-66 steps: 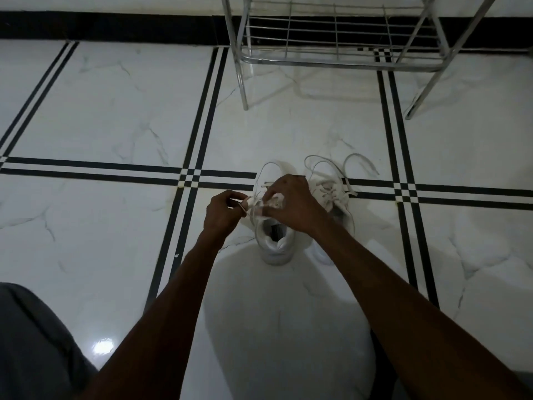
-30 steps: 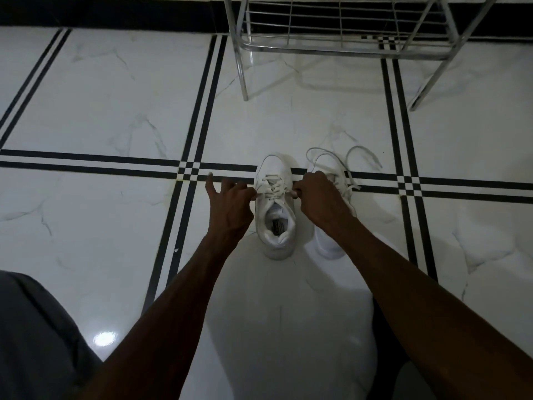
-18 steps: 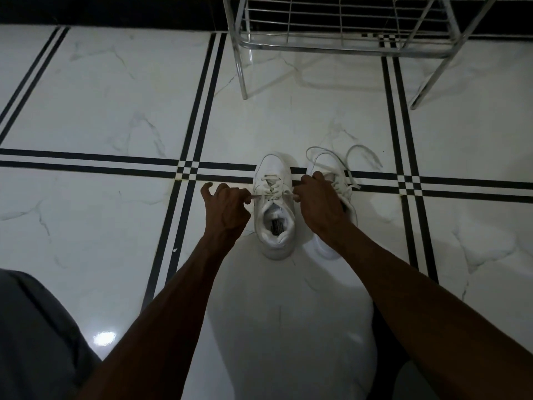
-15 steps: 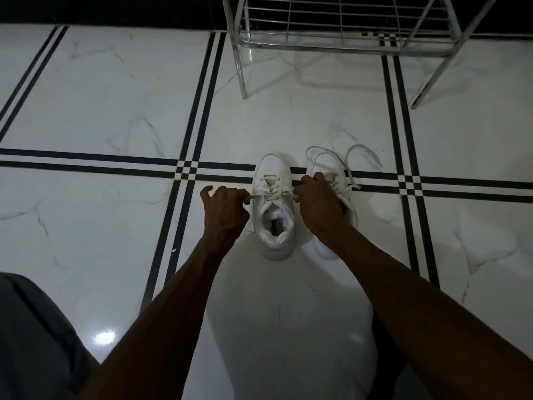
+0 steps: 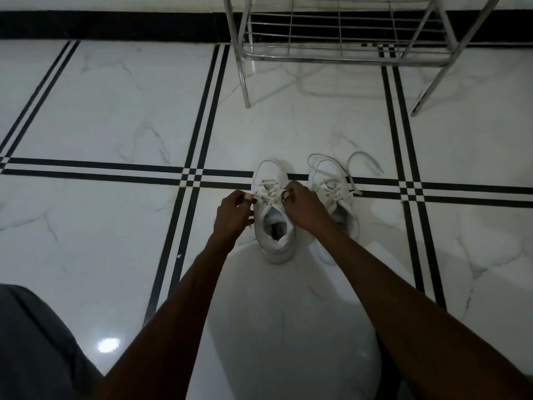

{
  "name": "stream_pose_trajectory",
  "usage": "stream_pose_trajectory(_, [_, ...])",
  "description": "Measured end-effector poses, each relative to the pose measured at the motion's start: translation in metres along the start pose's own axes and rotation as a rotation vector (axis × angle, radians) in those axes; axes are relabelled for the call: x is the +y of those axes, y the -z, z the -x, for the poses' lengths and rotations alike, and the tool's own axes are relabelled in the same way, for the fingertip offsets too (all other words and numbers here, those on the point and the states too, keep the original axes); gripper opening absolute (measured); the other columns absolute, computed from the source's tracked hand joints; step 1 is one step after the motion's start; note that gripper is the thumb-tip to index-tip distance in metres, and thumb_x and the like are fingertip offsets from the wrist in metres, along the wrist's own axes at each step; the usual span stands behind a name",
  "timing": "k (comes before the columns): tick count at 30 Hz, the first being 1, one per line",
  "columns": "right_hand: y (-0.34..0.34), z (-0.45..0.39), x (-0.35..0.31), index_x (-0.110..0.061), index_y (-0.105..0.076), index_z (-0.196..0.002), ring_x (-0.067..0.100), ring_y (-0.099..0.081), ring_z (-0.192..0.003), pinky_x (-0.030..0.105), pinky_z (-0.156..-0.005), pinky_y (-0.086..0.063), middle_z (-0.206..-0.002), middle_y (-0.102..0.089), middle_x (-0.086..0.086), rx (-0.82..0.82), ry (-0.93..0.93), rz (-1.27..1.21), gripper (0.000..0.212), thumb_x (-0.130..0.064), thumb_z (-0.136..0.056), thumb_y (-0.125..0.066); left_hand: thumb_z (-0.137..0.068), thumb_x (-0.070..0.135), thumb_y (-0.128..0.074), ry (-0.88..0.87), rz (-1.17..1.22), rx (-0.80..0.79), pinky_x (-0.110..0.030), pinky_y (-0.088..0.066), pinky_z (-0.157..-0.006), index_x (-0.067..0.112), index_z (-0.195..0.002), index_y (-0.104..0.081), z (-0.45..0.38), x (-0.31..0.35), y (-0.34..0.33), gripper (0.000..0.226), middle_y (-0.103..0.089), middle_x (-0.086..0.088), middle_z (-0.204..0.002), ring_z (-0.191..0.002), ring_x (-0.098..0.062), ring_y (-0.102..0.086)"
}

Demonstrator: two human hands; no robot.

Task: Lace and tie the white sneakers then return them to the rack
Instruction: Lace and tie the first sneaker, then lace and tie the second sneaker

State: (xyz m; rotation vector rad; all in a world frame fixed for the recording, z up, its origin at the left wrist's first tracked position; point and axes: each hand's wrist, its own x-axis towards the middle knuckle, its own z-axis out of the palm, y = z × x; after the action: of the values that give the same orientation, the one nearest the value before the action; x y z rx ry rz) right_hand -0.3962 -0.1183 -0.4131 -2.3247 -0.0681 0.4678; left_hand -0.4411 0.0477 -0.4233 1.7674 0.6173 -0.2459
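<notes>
Two white sneakers stand side by side on the tiled floor, toes pointing away from me. The left sneaker [image 5: 274, 226] is laced up its front. My left hand [image 5: 233, 213] pinches a lace end at the shoe's left side. My right hand [image 5: 304, 206] pinches the other lace end at the shoe's right side, partly covering the right sneaker [image 5: 334, 194]. That right sneaker's laces [image 5: 364, 166] lie loose and looped on the floor around its toe.
A chrome wire shoe rack [image 5: 340, 33] stands on thin legs at the far edge, against a black skirting band. White marble floor with black stripe lines [image 5: 199, 140] spreads all around. My grey-clad knee [image 5: 34, 350] fills the lower left corner.
Both hands came off the shoe's top and moved apart to its two sides, drawing the lace ends outward. Since half a second ago they have drawn slightly closer to the eyelets.
</notes>
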Motion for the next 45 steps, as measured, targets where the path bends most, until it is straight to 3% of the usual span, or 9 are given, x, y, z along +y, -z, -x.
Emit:
stream_pose_trajectory(9, [-0.016,0.003,-0.020,-0.015,-0.059,-0.103,0.035,-0.065,-0.098,0.050,-0.084,-0.056,-0.104,-0.068,0.012,-0.100,-0.078,-0.276,0.026,-0.037,-0.093,-0.049,-0.105,0.025,-0.048,0.028,0.131,0.085,-0.047,-0.060,-0.092,0.007,-0.118,-0.063,-0.008,-0.005,0.026,0.026,-0.071,-0.010,-0.116,-0.106,-0.028,-0.070])
stream_pose_trajectory(17, [0.031,0.000,0.005,-0.009,-0.066,-0.110,0.023,-0.070,-0.078,0.050,-0.068,-0.063,-0.107,-0.071,0.013,0.040,-0.082,-0.322,0.021,-0.016,-0.090,-0.069,-0.095,0.033,-0.055,-0.418,-0.513,0.294,-0.045,-0.053,-0.092,0.015,-0.115,-0.064,-0.006,0.025,0.004,0.028,-0.068,-0.009,-0.115,-0.110,-0.026,-0.060])
stream_pose_trajectory(20, [0.063,-0.001,0.024,-0.014,-0.072,-0.087,0.023,-0.074,-0.080,0.042,-0.077,-0.062,-0.089,-0.076,0.009,0.179,-0.043,-0.209,0.006,-0.015,-0.081,-0.074,-0.098,0.019,-0.057,-0.476,-0.352,0.156,-0.030,-0.057,-0.078,0.008,-0.102,-0.068,0.009,0.049,-0.032,0.015,-0.071,-0.005,-0.096,-0.080,-0.014,-0.067])
stream_pose_trajectory(24, [0.097,0.011,0.059,-0.013,-0.074,-0.079,0.018,-0.070,-0.084,0.022,-0.069,-0.046,-0.085,-0.075,0.003,0.338,-0.144,0.038,0.005,-0.018,-0.080,-0.076,-0.095,0.030,-0.059,-0.359,-0.292,-0.037,-0.040,-0.059,-0.080,0.010,-0.097,-0.073,0.019,0.045,-0.083,0.025,-0.076,-0.007,-0.090,-0.080,-0.021,-0.073])
stream_pose_trajectory(27, [0.105,0.020,0.083,-0.006,-0.073,-0.073,0.021,-0.069,-0.072,0.032,-0.068,-0.056,-0.074,-0.072,0.007,0.376,-0.277,-0.132,0.024,-0.029,-0.079,-0.079,-0.095,0.035,-0.065,-0.298,-0.314,-0.081,-0.026,-0.049,-0.076,0.009,-0.098,-0.076,0.024,0.038,-0.110,0.028,-0.076,-0.002,-0.091,-0.077,-0.013,-0.068])
stream_pose_trajectory(30, [0.102,0.024,0.095,-0.004,-0.074,-0.092,0.023,-0.068,-0.076,0.033,-0.065,-0.059,-0.084,-0.072,0.015,0.203,-0.394,-0.480,0.037,-0.040,-0.086,-0.073,-0.091,0.041,-0.071,-0.306,-0.306,-0.080,-0.022,-0.045,-0.071,0.011,-0.104,-0.076,0.022,0.040,-0.125,0.033,-0.070,0.001,-0.090,-0.075,-0.011,-0.064])
stream_pose_trajectory(33, [0.093,0.028,0.101,-0.010,-0.075,-0.101,0.022,-0.069,-0.086,0.034,-0.070,-0.059,-0.097,-0.074,0.014,0.123,-0.303,-0.580,0.027,-0.034,-0.092,-0.067,-0.086,0.038,-0.078,-0.355,-0.347,-0.113,-0.023,-0.048,-0.075,0.014,-0.113,-0.074,0.017,0.044,-0.131,0.037,-0.067,-0.002,-0.101,-0.084,-0.016,-0.066])
stream_pose_trajectory(37, [0.084,0.026,0.097,-0.016,-0.075,-0.104,0.016,-0.068,-0.095,0.036,-0.081,-0.056,-0.099,-0.074,0.001,0.176,-0.196,-0.455,0.025,-0.035,-0.088,-0.071,-0.084,0.034,-0.078,-0.406,-0.384,-0.123,-0.028,-0.053,-0.075,0.014,-0.097,-0.079,0.008,0.050,-0.133,0.023,-0.075,-0.005,-0.094,-0.087,-0.018,-0.071])
stream_pose_trajectory(45, [0.069,0.023,0.082,-0.010,-0.067,-0.088,0.020,-0.068,-0.081,0.042,-0.078,-0.058,-0.086,-0.072,0.004,0.342,-0.077,-0.198,0.013,-0.023,-0.090,-0.069,-0.094,0.014,-0.064,-0.496,-0.349,0.036,-0.029,-0.045,-0.068,0.002,-0.090,-0.063,0.023,0.041,-0.116,0.013,-0.071,-0.009,-0.081,-0.076,-0.020,-0.064])
